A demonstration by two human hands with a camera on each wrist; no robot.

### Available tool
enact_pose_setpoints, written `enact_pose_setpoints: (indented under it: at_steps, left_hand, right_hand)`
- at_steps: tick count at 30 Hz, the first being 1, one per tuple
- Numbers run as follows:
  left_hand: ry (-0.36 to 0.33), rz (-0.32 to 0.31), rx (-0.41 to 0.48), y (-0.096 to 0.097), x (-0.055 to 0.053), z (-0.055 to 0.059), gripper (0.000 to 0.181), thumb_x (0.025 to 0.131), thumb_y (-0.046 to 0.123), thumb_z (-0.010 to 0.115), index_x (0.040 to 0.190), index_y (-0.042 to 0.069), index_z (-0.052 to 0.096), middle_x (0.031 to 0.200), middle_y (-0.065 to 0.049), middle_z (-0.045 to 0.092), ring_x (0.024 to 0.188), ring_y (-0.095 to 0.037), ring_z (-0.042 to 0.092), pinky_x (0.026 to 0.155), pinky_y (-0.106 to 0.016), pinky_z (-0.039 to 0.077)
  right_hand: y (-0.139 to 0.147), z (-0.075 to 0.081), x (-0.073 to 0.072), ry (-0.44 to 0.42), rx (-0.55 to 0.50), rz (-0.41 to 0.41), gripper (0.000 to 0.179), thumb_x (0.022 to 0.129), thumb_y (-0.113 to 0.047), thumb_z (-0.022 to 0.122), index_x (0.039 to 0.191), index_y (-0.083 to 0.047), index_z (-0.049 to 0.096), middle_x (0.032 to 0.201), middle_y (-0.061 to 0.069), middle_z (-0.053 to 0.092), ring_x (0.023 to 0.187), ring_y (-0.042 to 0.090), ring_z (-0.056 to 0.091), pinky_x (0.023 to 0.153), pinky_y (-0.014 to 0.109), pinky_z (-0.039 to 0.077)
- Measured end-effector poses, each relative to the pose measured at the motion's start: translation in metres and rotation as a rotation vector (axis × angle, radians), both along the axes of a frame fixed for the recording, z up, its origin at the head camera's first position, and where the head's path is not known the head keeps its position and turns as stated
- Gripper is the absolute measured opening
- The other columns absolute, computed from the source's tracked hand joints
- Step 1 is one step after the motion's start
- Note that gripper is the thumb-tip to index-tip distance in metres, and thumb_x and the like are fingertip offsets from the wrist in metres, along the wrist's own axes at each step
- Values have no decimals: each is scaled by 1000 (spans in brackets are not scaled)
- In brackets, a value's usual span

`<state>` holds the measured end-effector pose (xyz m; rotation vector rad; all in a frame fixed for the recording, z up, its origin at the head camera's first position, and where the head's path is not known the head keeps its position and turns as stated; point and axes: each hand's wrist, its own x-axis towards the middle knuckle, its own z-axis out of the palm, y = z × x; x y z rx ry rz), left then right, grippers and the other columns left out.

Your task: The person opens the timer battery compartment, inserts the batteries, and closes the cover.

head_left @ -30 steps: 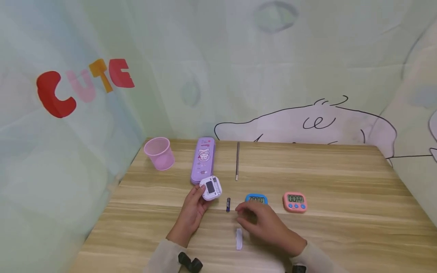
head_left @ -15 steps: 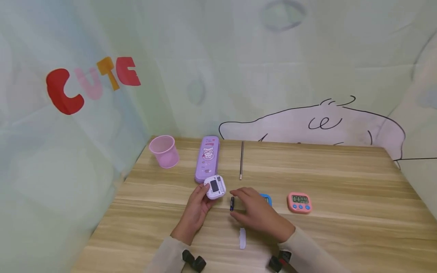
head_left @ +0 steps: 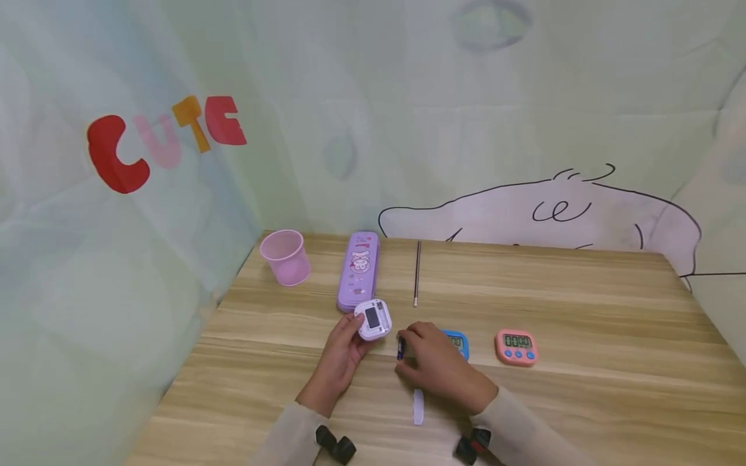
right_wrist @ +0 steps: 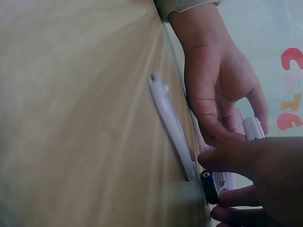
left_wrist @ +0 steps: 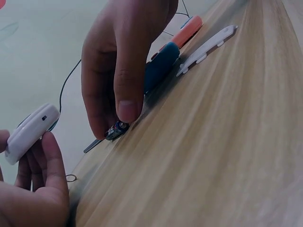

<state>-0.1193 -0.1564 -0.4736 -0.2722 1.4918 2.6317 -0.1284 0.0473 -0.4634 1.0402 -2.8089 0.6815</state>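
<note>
My left hand holds a white digital timer up off the table, its back with an uncovered battery slot facing the head camera. Thumb and fingers of my right hand close around the two ends of a small dark-blue battery lying on the wood. In the left wrist view the battery shows between the right thumb and a fingertip. A slim white battery cover lies nearer me, below the right hand. Behind that hand, a blue timer is partly hidden.
To the right sits a pink timer with blue buttons. Toward the back are a pink cup, a purple pencil case and a pencil. A printed cloth hangs beyond the wooden table.
My right hand has moved left to the battery, and its thumb and fingers have drawn in around it. The left hand still holds the white timer; the head view has shifted slightly.
</note>
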Motion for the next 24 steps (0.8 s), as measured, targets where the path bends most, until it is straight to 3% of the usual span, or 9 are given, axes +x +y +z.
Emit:
enact_pose_setpoints:
  at_steps: [8,24]
  left_hand:
    - [3,-10,-21,1,0,-1,44,101,23,53,133,-5,41,112,-6,62,96,-13,63,88,-28,55]
    - [-13,-9,-25,1,-1,-1,35,100,21,55,124,-2,45,110,-6,62,93,-13,63,84,-26,56]
  right_hand:
    - [2,0,1,7,-28,-7,49,85,-32,74,122,-1,62,114,10,60,108,27,55,97,43,47]
    - [1,-6,0,54,-50,-22,39,84,-29,75,113,-5,64,109,6,61,102,24,56,93,41,50]
